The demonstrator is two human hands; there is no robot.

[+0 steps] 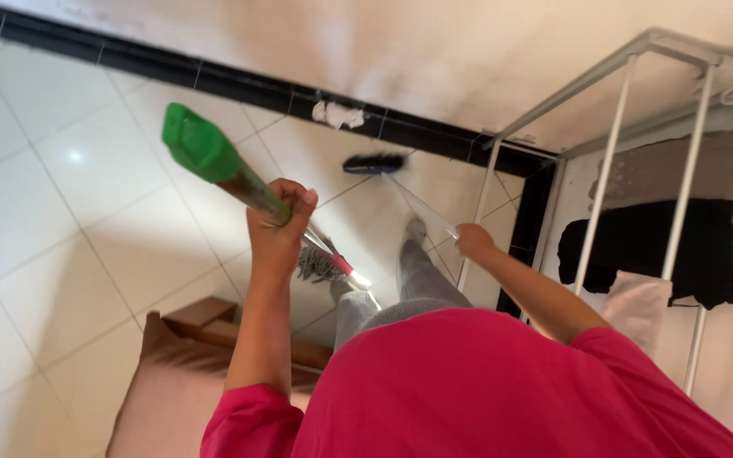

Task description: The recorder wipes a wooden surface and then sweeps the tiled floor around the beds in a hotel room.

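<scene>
The left hand [280, 222] is clenching a green-tipped mop handle [222, 168] — its lower end is hiding behind the wrist. The right hand [472, 239] is gripping a thin broom stick [424, 208], whose blurred brush head [373, 163] is sitting just below the black baseboard [239, 83].

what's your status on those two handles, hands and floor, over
Left hand gripped round green-capped mop handle, mop head low by the legs. Right hand holds thin broom handle, brush near black baseboard. Drying rack close on right.

Left hand [279, 222] raised, fist clenched; right hand [472, 240] extended forward, fingers closed.
</scene>
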